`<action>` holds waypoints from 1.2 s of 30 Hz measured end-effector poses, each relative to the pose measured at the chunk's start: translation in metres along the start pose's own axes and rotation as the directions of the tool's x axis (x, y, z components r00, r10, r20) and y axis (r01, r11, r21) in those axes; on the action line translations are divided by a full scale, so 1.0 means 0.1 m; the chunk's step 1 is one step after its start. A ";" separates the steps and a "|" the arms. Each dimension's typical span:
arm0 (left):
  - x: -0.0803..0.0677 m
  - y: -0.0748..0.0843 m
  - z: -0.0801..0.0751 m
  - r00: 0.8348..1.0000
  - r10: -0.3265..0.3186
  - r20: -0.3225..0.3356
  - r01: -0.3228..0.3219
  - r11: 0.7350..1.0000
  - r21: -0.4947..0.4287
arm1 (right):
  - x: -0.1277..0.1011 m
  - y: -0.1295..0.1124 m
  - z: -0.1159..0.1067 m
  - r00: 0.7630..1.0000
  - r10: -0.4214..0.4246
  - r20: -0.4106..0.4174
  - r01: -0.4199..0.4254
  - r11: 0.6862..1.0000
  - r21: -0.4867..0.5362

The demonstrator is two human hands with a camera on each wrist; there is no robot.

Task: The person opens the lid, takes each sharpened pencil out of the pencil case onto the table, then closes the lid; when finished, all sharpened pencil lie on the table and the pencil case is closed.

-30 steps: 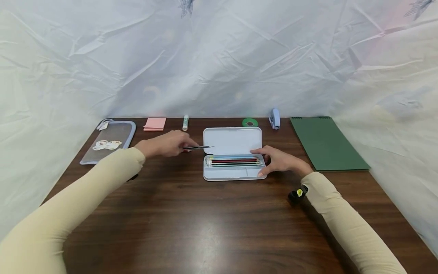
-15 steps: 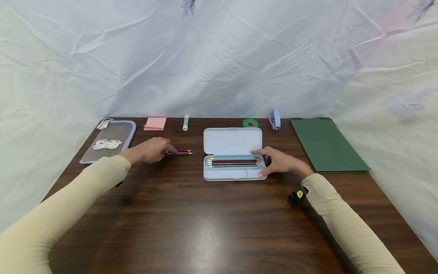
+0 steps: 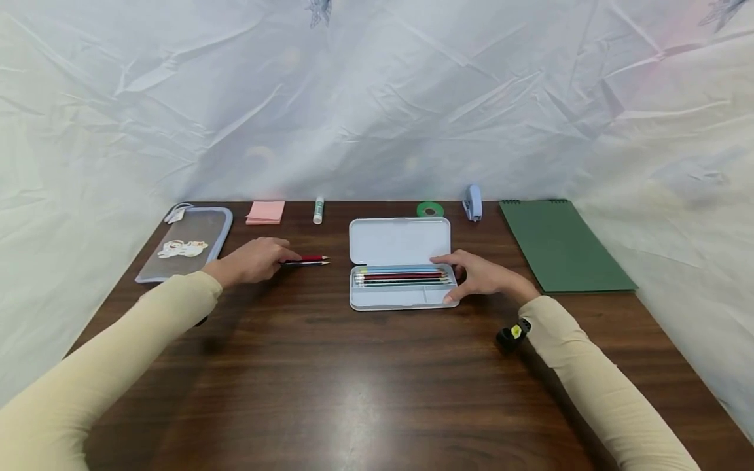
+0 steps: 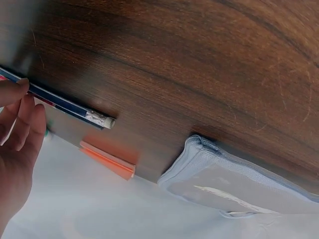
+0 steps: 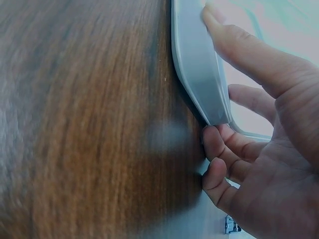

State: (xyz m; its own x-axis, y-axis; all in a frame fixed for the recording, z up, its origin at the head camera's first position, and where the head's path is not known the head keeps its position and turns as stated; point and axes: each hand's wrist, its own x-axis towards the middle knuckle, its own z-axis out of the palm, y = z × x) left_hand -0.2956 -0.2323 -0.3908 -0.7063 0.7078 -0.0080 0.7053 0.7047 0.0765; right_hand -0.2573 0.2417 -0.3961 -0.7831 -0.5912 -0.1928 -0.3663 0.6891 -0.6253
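Observation:
My left hand [image 3: 253, 260] is left of the pencil case, low over the table. Its thumb and fingers pinch a dark blue pencil [image 4: 70, 105], whose eraser end shows in the left wrist view. Alongside lies a red pencil [image 3: 315, 258], partly hidden by the hand; both tips point right. The white pencil case [image 3: 389, 299] lies with its lid [image 3: 400, 241] raised back. Several pencils [image 3: 403, 277] fill its rear compartment. My right hand [image 3: 483, 273] grips the case's right end, thumb at the front and fingers round the back corner.
Along the back edge stand pink sticky notes [image 3: 265, 212], a glue stick [image 3: 319, 210], green tape [image 3: 430, 209] and a blue stapler [image 3: 472, 203]. A mesh pouch [image 3: 188, 229] lies far left, a green spiral notebook [image 3: 568, 248] right. A white curtain [image 3: 377, 118] hangs behind.
My left hand has moved left and down, away from the case, with a dark pencil in it. The red pencil has come into sight beside it. My right hand has stayed on the case.

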 end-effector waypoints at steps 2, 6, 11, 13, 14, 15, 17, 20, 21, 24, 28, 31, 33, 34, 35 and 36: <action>0.00 0.01 0.00 1.000 -0.001 -0.017 0.001 1.000 0.011 | 0.00 0.00 0.00 1.000 0.001 -0.001 -0.001 1.000 0.001; -0.01 0.01 -0.01 0.999 -0.023 -0.030 0.024 0.999 0.034 | -0.01 -0.02 0.00 1.000 -0.002 -0.003 0.002 1.000 -0.001; -0.02 0.00 -0.02 0.998 -0.063 -0.002 0.063 0.996 0.057 | -0.01 -0.03 0.02 1.000 -0.015 -0.001 0.015 1.000 0.003; 0.00 0.00 -0.05 0.998 -0.066 0.003 0.065 0.996 0.057 | -0.01 -0.03 0.01 1.000 -0.018 0.001 0.018 1.000 0.005; 0.02 0.00 -0.08 0.998 -0.061 -0.002 0.061 0.997 0.047 | -0.01 -0.03 0.01 1.000 -0.018 0.000 0.018 1.000 0.007; 0.04 0.02 -0.12 0.998 -0.058 -0.010 0.058 0.998 0.032 | -0.01 -0.02 0.01 1.000 -0.021 -0.002 0.021 1.000 0.009; 0.13 0.07 -0.22 0.999 -0.038 -0.032 0.037 0.999 -0.010 | -0.01 -0.01 0.00 1.000 -0.024 -0.007 0.024 1.000 0.013; 0.30 0.22 -0.38 0.998 0.008 -0.067 -0.014 0.996 -0.085 | -0.01 0.00 0.01 1.000 -0.029 -0.010 0.029 0.999 0.015; 0.37 0.29 -0.42 0.997 0.025 -0.069 -0.032 0.994 -0.106 | 0.00 0.00 0.01 1.000 -0.030 -0.008 0.030 0.999 0.016; 0.56 0.54 -0.45 0.993 0.105 -0.047 -0.111 0.983 -0.144 | 0.00 0.01 0.03 1.000 -0.027 0.002 0.027 1.000 0.011; 0.82 0.89 -0.40 0.976 0.212 0.055 -0.196 0.958 -0.208 | 0.01 0.02 0.03 1.000 -0.022 0.002 0.022 1.000 0.007; 1.01 1.12 -0.34 0.957 0.262 0.127 -0.223 0.941 -0.255 | 0.01 0.02 0.02 1.000 -0.023 -0.004 0.023 1.000 0.006; 1.11 1.23 -0.30 0.946 0.281 0.159 -0.234 0.936 -0.261 | 0.01 0.02 0.02 1.000 -0.022 -0.007 0.022 1.000 0.011; 1.16 1.28 -0.28 0.941 0.292 0.172 -0.243 0.935 -0.257 | 0.01 0.02 0.02 1.000 -0.019 -0.007 0.019 1.000 0.010; 1.19 1.33 -0.25 0.935 0.299 0.189 -0.249 0.936 -0.248 | 0.02 0.02 0.03 1.000 -0.019 -0.005 0.019 1.000 0.011; 1.23 1.37 -0.23 0.931 0.302 0.207 -0.252 0.938 -0.237 | 0.02 0.03 0.03 1.000 -0.017 -0.003 0.017 1.000 0.014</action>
State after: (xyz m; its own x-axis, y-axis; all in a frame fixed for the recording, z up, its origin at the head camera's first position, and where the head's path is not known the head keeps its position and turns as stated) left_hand -0.2871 -0.0502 -0.3588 -0.4317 0.8817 -0.1904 0.8259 0.4712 0.3097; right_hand -0.2582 0.2409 -0.4006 -0.7780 -0.6018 -0.1801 -0.3728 0.6731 -0.6387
